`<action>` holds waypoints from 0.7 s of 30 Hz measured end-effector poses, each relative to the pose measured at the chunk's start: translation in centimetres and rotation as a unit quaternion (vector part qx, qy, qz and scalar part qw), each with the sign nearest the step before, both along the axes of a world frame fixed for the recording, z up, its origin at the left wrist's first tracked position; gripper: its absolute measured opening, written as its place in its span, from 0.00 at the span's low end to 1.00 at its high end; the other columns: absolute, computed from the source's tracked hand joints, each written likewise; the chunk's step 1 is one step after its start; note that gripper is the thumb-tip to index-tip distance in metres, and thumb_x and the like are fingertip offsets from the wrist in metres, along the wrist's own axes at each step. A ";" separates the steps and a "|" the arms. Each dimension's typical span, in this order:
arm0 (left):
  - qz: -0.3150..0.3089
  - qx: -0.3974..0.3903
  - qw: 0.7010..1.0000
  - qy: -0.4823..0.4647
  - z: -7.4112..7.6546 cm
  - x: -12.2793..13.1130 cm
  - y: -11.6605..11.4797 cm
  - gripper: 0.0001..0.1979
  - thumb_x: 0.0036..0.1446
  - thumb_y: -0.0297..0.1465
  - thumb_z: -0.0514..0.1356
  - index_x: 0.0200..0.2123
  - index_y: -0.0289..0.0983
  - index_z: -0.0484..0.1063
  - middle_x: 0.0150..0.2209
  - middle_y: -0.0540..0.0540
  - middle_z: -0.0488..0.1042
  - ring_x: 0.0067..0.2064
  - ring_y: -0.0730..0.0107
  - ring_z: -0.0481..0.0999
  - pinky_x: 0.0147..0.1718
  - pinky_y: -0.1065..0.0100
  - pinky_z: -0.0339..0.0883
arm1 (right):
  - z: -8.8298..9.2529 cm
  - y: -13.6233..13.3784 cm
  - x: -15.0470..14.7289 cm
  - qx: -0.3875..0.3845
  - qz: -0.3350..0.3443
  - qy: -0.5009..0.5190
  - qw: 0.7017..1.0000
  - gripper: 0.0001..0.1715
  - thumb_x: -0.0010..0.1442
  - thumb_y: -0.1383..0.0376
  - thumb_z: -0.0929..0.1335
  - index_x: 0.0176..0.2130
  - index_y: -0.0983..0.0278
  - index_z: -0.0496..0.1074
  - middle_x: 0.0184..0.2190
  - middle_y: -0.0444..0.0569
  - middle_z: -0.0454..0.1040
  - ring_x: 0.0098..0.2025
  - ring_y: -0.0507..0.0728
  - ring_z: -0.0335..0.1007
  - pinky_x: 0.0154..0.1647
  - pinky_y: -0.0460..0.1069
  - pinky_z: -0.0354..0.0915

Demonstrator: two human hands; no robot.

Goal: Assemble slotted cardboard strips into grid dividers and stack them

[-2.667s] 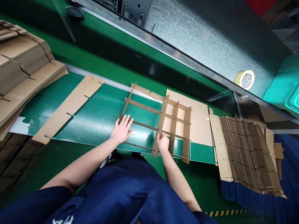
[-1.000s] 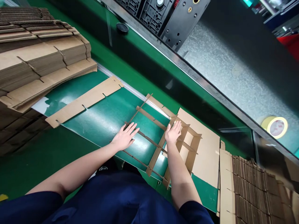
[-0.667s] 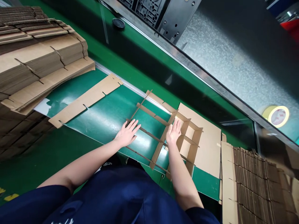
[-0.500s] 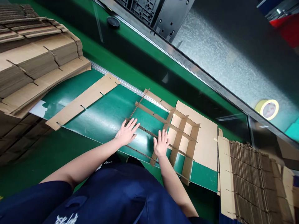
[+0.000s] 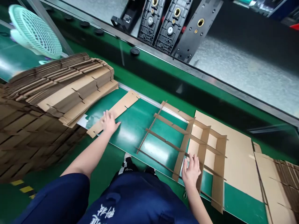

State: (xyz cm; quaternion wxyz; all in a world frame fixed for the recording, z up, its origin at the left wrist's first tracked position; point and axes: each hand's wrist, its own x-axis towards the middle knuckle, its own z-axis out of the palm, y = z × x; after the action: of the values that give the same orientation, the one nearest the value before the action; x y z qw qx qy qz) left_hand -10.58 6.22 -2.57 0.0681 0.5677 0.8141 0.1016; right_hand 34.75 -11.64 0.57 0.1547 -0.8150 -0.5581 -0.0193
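My left hand [image 5: 109, 123] lies over a loose notched cardboard strip [image 5: 125, 102], fingers stretched and thumb out to the side. Whether it presses on the strip or hovers just above, I cannot tell. A cardboard divider grid [image 5: 184, 140] of interlocked strips stands on the green worktop [image 5: 126, 127]. At the grid's near side is my right hand [image 5: 191, 170], its fingers apart among the upright strips, gripping nothing that shows. The grid's leftmost cross strip [image 5: 151, 126] leans over the ends of the long strips.
Stacked notched cardboard strips [image 5: 77, 90] stand at the left, beside a mint-green fan [image 5: 35, 31]. A flat cardboard sheet [image 5: 235, 155] lies partly under the grid. More cardboard strips [image 5: 287, 180] are at the right. Black plastic parts [image 5: 174, 25] sit beyond the rail.
My left hand has left the grid's left strip and moved left to the loose strip. My right hand stays by the grid. The view has turned leftward, bringing the fan in.
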 end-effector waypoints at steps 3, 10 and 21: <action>0.036 -0.050 0.997 -0.040 -1.2 -5.2 0.5 0.39 0.53 0.46 0.58 0.63 0.33 0.52 0.60 0.29 0.62 0.63 0.45 0.59 0.58 0.43 0.52 | 0.3 0.5 -1.4 0.009 0.025 0.003 1.000 0.31 0.65 0.48 0.52 0.61 0.53 0.60 0.63 0.56 0.57 0.64 0.66 0.53 0.54 0.68 0.59; -0.027 0.101 0.994 -0.031 1.8 -5.6 -2.2 0.36 0.54 0.43 0.59 0.62 0.33 0.55 0.56 0.32 0.68 0.58 0.49 0.66 0.57 0.51 0.54 | 4.4 3.7 -5.5 0.047 0.125 -0.026 0.991 0.28 0.66 0.54 0.54 0.60 0.62 0.61 0.63 0.59 0.57 0.65 0.64 0.51 0.55 0.64 0.60; -0.530 0.261 0.804 -0.069 11.2 9.6 -7.2 0.27 0.60 0.32 0.56 0.62 0.45 0.57 0.61 0.43 0.65 0.65 0.58 0.57 0.63 0.48 0.44 | 16.2 4.5 -6.2 -0.238 0.291 -0.015 0.926 0.20 0.63 0.49 0.62 0.31 0.61 0.71 0.26 0.48 0.74 0.31 0.58 0.71 0.32 0.49 0.62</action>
State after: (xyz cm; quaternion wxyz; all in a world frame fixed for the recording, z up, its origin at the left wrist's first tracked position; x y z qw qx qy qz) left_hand -1.01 -0.95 8.60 0.0164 0.8987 0.3219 0.2975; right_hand 28.53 -7.13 16.76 -0.0528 -0.6289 -0.7615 0.1477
